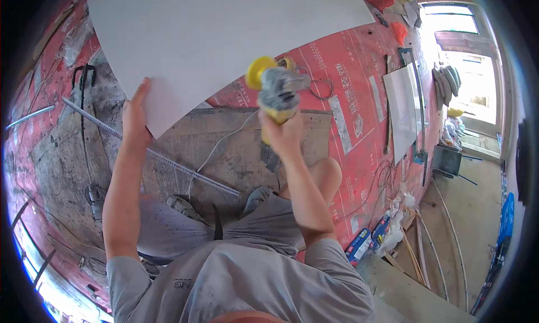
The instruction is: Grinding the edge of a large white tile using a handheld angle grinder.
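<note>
A large white panel [208,36] with a smooth face fills the far middle of the view. My left hand [136,114] grips its near left corner, thumb on the face and the other fingers hidden beneath. Held in my right hand [283,133] is a yellow and grey angle grinder [279,92], somewhat blurred. Its round yellow disc [258,72] is just off the panel's near edge or over it; I cannot tell whether they touch. A white cord [227,135] runs across the board below.
A worn wooden board [236,154] lies before my legs, crossed by a perforated metal strip [185,168]. Printed red sheeting [359,126] covers the floor around. To the right lie another white panel [402,109], a black bin [447,160] and long thin strips [449,227].
</note>
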`<action>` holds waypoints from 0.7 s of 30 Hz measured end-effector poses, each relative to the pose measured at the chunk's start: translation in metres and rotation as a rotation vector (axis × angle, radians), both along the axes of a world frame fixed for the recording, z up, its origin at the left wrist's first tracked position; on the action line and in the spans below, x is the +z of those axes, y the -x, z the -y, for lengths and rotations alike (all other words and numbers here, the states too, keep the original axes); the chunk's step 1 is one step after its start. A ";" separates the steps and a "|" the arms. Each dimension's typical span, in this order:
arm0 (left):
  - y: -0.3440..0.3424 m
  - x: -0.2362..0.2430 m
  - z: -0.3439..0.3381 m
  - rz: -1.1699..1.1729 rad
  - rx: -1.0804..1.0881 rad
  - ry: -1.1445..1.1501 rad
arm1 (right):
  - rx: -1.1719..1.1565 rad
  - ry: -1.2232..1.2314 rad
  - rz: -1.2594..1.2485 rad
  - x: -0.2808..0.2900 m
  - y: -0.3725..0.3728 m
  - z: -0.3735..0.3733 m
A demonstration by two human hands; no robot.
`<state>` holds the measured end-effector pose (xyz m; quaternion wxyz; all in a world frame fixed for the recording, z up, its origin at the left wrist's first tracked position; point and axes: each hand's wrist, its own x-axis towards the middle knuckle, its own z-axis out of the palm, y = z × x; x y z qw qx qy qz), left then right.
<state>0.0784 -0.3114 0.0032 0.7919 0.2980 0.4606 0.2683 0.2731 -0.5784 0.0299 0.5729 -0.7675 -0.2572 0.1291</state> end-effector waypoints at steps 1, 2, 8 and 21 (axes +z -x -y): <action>0.000 0.001 0.000 -0.002 -0.002 0.001 | 0.105 -0.027 0.167 -0.005 0.000 0.001; -0.001 0.002 0.001 0.000 -0.002 0.004 | 0.027 -0.018 0.121 -0.009 0.001 0.004; 0.001 -0.005 -0.002 -0.004 -0.016 -0.034 | -0.021 0.042 -0.107 -0.010 -0.009 0.006; 0.006 -0.018 -0.008 0.025 -0.048 -0.020 | -0.045 -0.131 -0.087 -0.028 -0.045 0.017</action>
